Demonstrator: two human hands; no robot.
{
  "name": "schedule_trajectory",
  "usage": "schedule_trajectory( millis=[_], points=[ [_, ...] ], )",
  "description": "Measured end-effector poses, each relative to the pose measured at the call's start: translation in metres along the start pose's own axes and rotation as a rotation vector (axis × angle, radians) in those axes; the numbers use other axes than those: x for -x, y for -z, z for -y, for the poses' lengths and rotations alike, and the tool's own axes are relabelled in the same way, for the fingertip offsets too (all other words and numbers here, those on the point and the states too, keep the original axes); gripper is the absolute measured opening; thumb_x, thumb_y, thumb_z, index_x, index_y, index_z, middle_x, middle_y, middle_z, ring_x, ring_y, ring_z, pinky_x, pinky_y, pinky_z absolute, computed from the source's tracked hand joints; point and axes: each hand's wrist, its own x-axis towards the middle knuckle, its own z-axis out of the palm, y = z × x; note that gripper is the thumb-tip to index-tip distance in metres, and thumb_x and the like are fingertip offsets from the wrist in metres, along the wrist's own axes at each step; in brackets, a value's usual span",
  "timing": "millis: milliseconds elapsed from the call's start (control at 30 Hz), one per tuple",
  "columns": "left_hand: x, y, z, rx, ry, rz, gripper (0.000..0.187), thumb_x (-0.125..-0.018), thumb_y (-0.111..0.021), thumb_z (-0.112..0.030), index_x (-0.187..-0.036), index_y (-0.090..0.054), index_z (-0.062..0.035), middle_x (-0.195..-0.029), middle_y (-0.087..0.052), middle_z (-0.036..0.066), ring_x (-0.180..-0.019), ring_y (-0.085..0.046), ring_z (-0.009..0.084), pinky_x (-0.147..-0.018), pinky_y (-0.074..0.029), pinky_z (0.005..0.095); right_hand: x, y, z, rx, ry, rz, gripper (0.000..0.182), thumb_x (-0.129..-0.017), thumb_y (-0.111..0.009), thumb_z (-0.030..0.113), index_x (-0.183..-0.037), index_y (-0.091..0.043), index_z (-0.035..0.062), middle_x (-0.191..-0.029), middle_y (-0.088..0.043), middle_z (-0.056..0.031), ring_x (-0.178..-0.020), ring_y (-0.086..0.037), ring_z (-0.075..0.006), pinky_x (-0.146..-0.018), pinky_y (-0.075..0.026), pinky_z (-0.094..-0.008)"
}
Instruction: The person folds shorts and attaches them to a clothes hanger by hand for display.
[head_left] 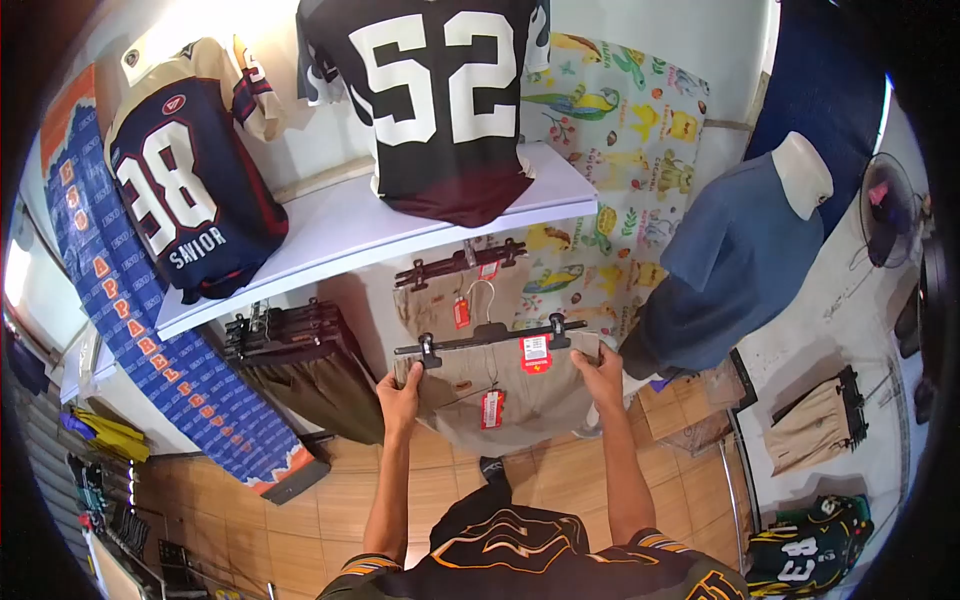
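Note:
A pair of beige trousers (460, 400) hangs from a black clip hanger (490, 335) in front of me, with red and white tags (536, 352) on its front. My left hand (401, 392) grips the trousers at the waistband's left end, just below one clip. At the opposite end, my right hand (598, 378) is closed on the waistband. Between my hands the cloth is spread out, and its lower part sags. Right behind it, more beige trousers (420, 298) hang on black clip hangers below the shelf.
Above, a white shelf (400, 240) carries jerseys numbered 52 (445, 90) and 38 (185, 180). Dark trousers (310, 385) hang at the left beside a blue banner (140, 310). A mannequin in a blue shirt (740, 235) stands at the right. Tiled floor (340, 500) lies below.

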Motion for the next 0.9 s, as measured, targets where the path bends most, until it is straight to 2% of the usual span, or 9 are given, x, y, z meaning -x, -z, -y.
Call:
schedule_trajectory(
  millis=[67,200,300,400,433,500,667,733,900],
  points=[
    [-0.023,-0.012,-0.002,0.006,-0.011,-0.004,0.024,-0.091,-0.073,-0.021,-0.094,-0.072,0.0031,-0.082,-0.067,-0.001,-0.070,-0.054,0.0053,-0.063,-0.046,0.0241,-0.024,-0.008,0.000,-0.014,-0.002,0.003,0.034,-0.082,-0.077,0.011,-0.112,-0.068,-0.0015,-0.101,-0.070,-0.0031,-0.089,-0.061,-0.0105,-0.082,-0.048,-0.0279],
    [-0.064,-0.026,0.004,-0.066,-0.004,-0.046,0.028,-0.089,-0.076,-0.021,-0.098,-0.072,0.0051,-0.084,-0.069,0.001,-0.070,-0.056,0.0064,-0.063,-0.047,0.0254,-0.072,-0.023,-0.011,-0.004,-0.014,0.016,0.033,-0.083,-0.076,0.013,-0.112,-0.068,-0.0005,-0.100,-0.069,-0.0047,-0.088,-0.061,-0.0130,-0.081,-0.049,-0.0302],
    [-0.085,-0.035,0.010,-0.062,-0.045,-0.061,0.028,-0.089,-0.076,-0.021,-0.097,-0.072,0.0051,-0.083,-0.069,0.001,-0.070,-0.056,0.0069,-0.062,-0.047,0.0254,-0.100,-0.034,-0.021,-0.024,0.001,0.035,0.034,-0.083,-0.077,0.014,-0.112,-0.068,-0.0007,-0.099,-0.069,-0.0046,-0.088,-0.061,-0.0135,-0.080,-0.048,-0.0304],
    [-0.106,-0.040,0.017,-0.102,-0.005,-0.084,0.029,-0.089,-0.076,-0.022,-0.095,-0.071,0.0051,-0.082,-0.069,0.002,-0.070,-0.056,0.0070,-0.063,-0.047,0.0255,-0.123,-0.043,-0.029,-0.045,-0.031,0.056,0.035,-0.083,-0.078,0.014,-0.113,-0.067,-0.0009,-0.100,-0.069,-0.0049,-0.088,-0.061,-0.0141,-0.080,-0.048,-0.0306],
    [-0.110,-0.039,0.019,-0.106,0.000,-0.093,0.029,-0.089,-0.076,-0.022,-0.095,-0.071,0.0051,-0.082,-0.069,0.002,-0.070,-0.056,0.0070,-0.063,-0.047,0.0255,-0.126,-0.048,-0.030,-0.048,-0.046,0.055,0.035,-0.082,-0.078,0.014,-0.113,-0.067,-0.0011,-0.100,-0.070,-0.0051,-0.088,-0.062,-0.0143,-0.081,-0.049,-0.0307],
    [-0.117,-0.040,0.023,-0.062,-0.035,-0.077,0.029,-0.090,-0.075,-0.029,-0.086,-0.071,-0.0001,-0.072,-0.062,-0.001,-0.061,-0.048,0.0063,-0.055,-0.039,0.0283,-0.132,-0.053,-0.035,-0.048,-0.079,0.046,0.035,-0.082,-0.078,0.014,-0.112,-0.067,-0.0011,-0.100,-0.070,-0.0053,-0.087,-0.062,-0.0143,-0.080,-0.049,-0.0308],
    [-0.132,-0.042,0.029,-0.078,-0.102,-0.084,0.027,-0.090,-0.075,-0.027,-0.087,-0.071,0.0001,-0.074,-0.064,-0.001,-0.061,-0.050,0.0068,-0.055,-0.041,0.0282,-0.142,-0.063,-0.041,-0.048,-0.137,0.068,0.032,-0.083,-0.077,0.013,-0.110,-0.068,-0.0009,-0.100,-0.070,-0.0052,-0.087,-0.063,-0.0144,-0.078,-0.050,-0.0312],
    [-0.134,-0.042,0.031,-0.054,-0.094,-0.104,0.027,-0.090,-0.075,-0.026,-0.088,-0.071,0.0010,-0.074,-0.064,-0.001,-0.061,-0.050,0.0066,-0.055,-0.041,0.0280,-0.145,-0.069,-0.048,-0.091,-0.121,0.078,0.033,-0.083,-0.077,0.010,-0.113,-0.068,0.0004,-0.101,-0.069,-0.0024,-0.087,-0.062,-0.0111,-0.078,-0.048,-0.0271],
    [-0.140,-0.034,0.058,-0.097,-0.101,-0.145,0.027,-0.089,-0.075,-0.025,-0.085,-0.071,0.0020,-0.074,-0.065,-0.001,-0.063,-0.051,0.0058,-0.057,-0.043,0.0271,-0.145,-0.080,-0.074,-0.111,-0.101,0.086,0.029,-0.083,-0.076,0.010,-0.110,-0.069,0.0005,-0.099,-0.070,-0.0053,-0.088,-0.063,-0.0134,-0.080,-0.050,-0.0299]
  ],
)
